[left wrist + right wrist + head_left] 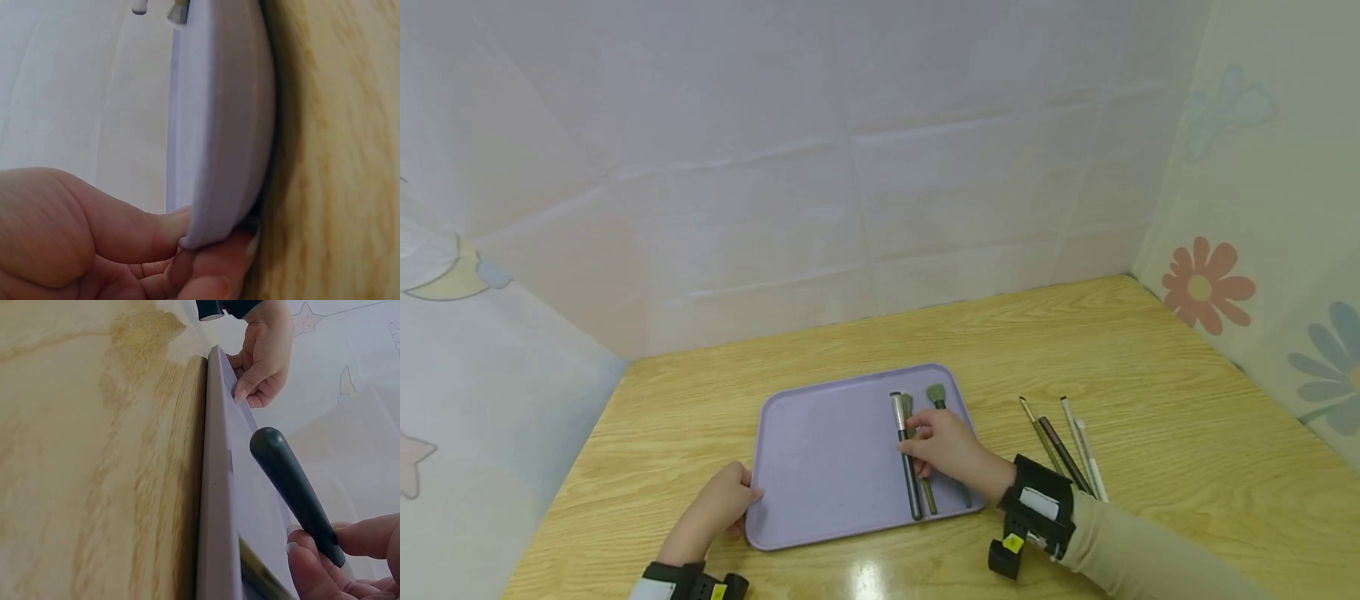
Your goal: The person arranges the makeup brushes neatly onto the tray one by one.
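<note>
My left hand (728,500) pinches the left rim of a lavender tray (827,467), thumb on top and fingers beneath, as the left wrist view shows. Over the tray's right part, my right hand (947,450) holds a dark-handled makeup brush (909,471) with a silver ferrule between thumb and fingers. In the right wrist view this brush's handle (290,484) stands tilted above the tray surface. A makeup brush with an olive-gold handle (930,497) lies just right of it, partly covered by the hand. Further right lies a green-bristled brush (936,393), its middle hidden by the hand.
Right of the tray, several slim brushes (1056,442) lie on the wooden table (1037,350), their lower ends behind my right wrist's strap (1041,504). Walls covered with printed sheets (752,225) stand behind and at both sides.
</note>
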